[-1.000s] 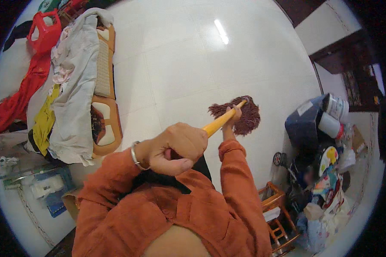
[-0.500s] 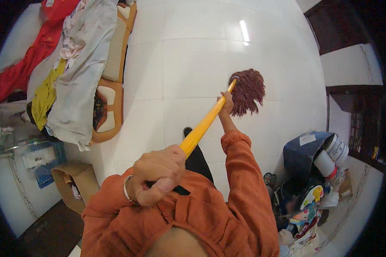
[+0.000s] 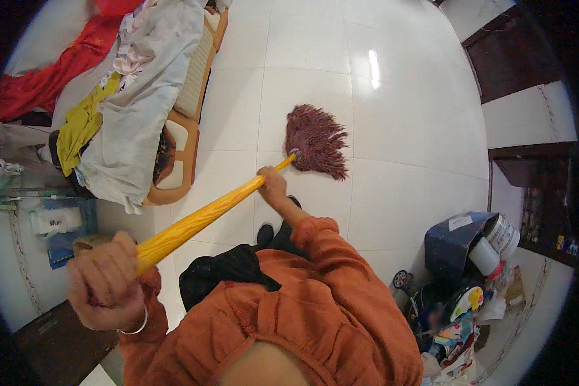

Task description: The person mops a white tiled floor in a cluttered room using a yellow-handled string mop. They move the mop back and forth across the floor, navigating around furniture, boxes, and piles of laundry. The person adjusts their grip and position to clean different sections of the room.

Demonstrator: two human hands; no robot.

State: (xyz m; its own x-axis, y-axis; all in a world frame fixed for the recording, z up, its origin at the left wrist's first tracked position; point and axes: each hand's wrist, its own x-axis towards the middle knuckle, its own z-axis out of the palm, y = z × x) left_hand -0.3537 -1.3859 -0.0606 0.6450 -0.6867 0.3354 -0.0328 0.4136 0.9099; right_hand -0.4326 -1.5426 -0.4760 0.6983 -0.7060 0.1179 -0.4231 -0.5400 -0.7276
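A string mop spans the view from lower left to upper middle. Its dark reddish-brown mop head (image 3: 316,141) lies on the white tiled floor, strands fanned out toward the right. The yellow wood-patterned mop handle (image 3: 199,224) slants down to the left. My left hand (image 3: 106,280), with a pale bangle at the wrist, is wrapped round the handle's upper end. Lower on the shaft, close to the mop head, my right hand (image 3: 275,186) grips it with the arm stretched across my front.
A cushioned sofa (image 3: 177,157) heaped with cloths stands at the left. On the right are a dark blue bin (image 3: 453,241), white buckets (image 3: 502,237) and a pile of bags. A cardboard box (image 3: 90,243) shows partly behind my left hand. My dark shoe (image 3: 266,235) is on the floor.
The mop head has swept left over the tiles, its strands now trailing right. Both hands have moved left with the handle, the left one farthest and lower. The view has shifted slightly.
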